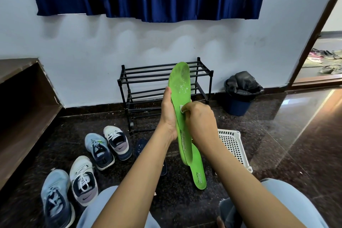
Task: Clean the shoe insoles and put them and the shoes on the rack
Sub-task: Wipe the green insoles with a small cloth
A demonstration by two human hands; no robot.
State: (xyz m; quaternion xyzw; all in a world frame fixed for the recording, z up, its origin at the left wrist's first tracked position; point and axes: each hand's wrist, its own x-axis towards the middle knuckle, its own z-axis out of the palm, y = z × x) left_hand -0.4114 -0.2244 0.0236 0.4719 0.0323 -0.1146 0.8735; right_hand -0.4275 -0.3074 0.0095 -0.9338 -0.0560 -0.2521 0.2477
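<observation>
Before rack (148, 77): left grip (167, 114) clasps insole (182, 83) mid-length; right grip (200, 122) pinches white object (182, 107) against it.

Left grip: my left grip (169, 116) holds the green insole (180, 87) upright, toe end up.
Right grip: my right grip (200, 122) pinches a small white object (182, 108) against its face.
Floor: second green insole (199, 172) below; four sneakers (100, 149) left; white basket (233, 148) right.
Wall: black rack (148, 79) behind.
</observation>
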